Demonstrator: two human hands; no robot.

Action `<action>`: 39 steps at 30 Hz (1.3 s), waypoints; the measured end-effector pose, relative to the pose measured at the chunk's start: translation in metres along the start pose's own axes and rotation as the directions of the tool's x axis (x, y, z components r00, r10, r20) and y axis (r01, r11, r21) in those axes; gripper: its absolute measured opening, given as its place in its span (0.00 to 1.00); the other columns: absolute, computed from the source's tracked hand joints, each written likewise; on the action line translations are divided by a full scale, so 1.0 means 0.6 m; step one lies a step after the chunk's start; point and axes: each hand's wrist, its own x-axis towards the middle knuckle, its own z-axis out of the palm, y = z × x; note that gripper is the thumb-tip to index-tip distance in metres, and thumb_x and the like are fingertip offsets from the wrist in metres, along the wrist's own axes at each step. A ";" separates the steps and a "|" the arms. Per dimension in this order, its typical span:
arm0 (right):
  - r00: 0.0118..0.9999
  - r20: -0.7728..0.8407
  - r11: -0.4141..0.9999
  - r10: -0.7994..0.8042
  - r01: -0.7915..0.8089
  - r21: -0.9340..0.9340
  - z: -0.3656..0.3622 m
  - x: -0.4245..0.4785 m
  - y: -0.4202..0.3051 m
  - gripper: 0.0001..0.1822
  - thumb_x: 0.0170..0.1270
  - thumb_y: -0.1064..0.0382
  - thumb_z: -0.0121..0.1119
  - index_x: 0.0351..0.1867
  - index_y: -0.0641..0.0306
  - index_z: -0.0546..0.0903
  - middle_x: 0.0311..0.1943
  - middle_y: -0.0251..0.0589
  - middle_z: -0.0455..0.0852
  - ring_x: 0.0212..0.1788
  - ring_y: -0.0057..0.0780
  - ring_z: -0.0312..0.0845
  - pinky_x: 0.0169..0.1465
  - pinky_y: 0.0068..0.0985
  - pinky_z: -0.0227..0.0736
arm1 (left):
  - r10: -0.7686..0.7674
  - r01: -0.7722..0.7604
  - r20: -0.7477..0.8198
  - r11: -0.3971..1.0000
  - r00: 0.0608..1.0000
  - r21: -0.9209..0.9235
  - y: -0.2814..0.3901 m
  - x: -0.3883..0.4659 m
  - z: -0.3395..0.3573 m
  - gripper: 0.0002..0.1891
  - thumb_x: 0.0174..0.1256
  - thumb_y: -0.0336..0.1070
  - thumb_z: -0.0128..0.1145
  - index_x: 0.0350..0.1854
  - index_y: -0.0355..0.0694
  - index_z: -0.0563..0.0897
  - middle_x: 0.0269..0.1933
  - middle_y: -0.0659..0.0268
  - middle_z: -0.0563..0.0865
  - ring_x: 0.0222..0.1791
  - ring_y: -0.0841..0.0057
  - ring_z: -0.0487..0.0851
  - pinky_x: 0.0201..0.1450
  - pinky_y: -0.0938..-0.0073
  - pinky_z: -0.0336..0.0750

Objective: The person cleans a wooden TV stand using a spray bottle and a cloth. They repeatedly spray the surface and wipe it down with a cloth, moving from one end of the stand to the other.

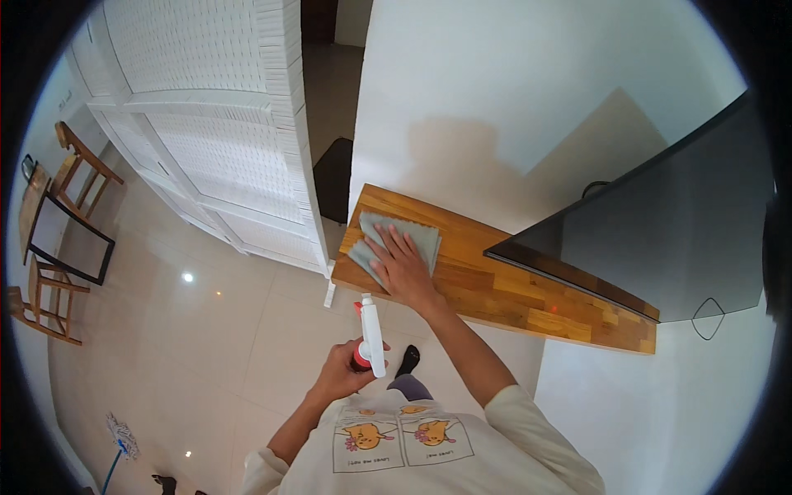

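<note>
My right hand (402, 266) lies flat, fingers spread, on a folded grey-green cloth (427, 238). Under the cloth is the left end of a wooden shelf (476, 284) of glued strips, set along a white wall. In front of the shelf's edge, my left hand (340, 371) grips a spray bottle (360, 357) around its red neck. The bottle's white trigger head (372, 337) points towards the shelf, with a small red tip at the nozzle. Most of the bottle's body is hidden below the head and my fingers.
A flat-screen television (656, 229) stands over the shelf's right part. On the left rises a white woven folding screen (216, 136), its foot close to the shelf's end. Wooden chairs (83, 170) and a table (34, 204) stand far left. A mop (124, 439) lies lower left on the tiled floor (204, 352).
</note>
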 end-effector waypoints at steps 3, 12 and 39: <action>0.994 0.103 0.999 -0.024 0.020 0.031 -0.043 -0.073 0.007 0.24 0.68 0.54 0.49 0.65 0.52 0.69 0.71 0.38 0.59 0.73 0.41 0.49 0.72 0.44 0.45 | 0.004 -0.004 -0.033 1.000 0.999 0.008 -0.010 -0.006 -0.006 0.13 0.54 0.32 0.65 0.43 0.38 0.82 0.22 0.69 0.81 0.18 0.86 0.75 0.25 0.81 0.71; 0.998 0.053 0.998 -0.037 0.039 -0.047 -0.032 -0.059 0.027 0.23 0.70 0.56 0.45 0.66 0.54 0.67 0.70 0.43 0.60 0.72 0.44 0.52 0.71 0.45 0.45 | 0.029 -0.050 -0.160 0.991 0.987 -0.126 -0.033 -0.062 -0.033 0.12 0.56 0.31 0.64 0.42 0.37 0.81 0.18 0.73 0.77 0.16 0.89 0.70 0.21 0.84 0.65; 0.977 -0.191 0.950 -0.096 0.147 0.277 -0.136 -0.042 -0.047 0.23 0.61 0.49 0.58 0.57 0.51 0.77 0.59 0.49 0.73 0.65 0.47 0.62 0.69 0.43 0.52 | 0.010 -0.034 -0.200 0.992 0.980 -0.119 -0.015 -0.085 -0.086 0.12 0.56 0.25 0.60 0.43 0.33 0.79 0.28 0.65 0.83 0.28 0.82 0.81 0.34 0.80 0.76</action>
